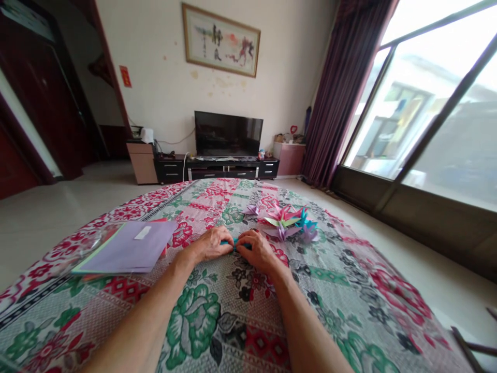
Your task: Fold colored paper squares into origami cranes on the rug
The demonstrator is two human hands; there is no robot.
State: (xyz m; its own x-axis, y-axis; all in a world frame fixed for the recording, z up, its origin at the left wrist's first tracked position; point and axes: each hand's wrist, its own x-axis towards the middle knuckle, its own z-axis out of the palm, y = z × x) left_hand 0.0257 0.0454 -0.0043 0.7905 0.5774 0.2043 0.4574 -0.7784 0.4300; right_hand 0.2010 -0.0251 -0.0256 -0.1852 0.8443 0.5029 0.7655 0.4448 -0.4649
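A small piece of folded blue paper [235, 245] shows between my fingers just above the middle of the patterned tablecloth. My left hand [212, 243] is closed, pinching the left end of the paper. From the right, my right hand [258, 249] closes on its other end, fingers bent and pressed together. Most of the paper is hidden under the fingertips. Beyond my right hand sits a cluster of folded paper cranes in pink and green [282, 217], blue [302, 219] and purple [309, 232]. One more purple crane [251, 210] lies a little apart, on the left of the group.
A stack of coloured paper sheets [128, 248], purple on top, lies left of my left hand with clear plastic wrapping [87, 242] beside it. The round table wears a floral tablecloth [194, 321]. Past its far edge stand a television [228, 133] and a low cabinet [212, 168].
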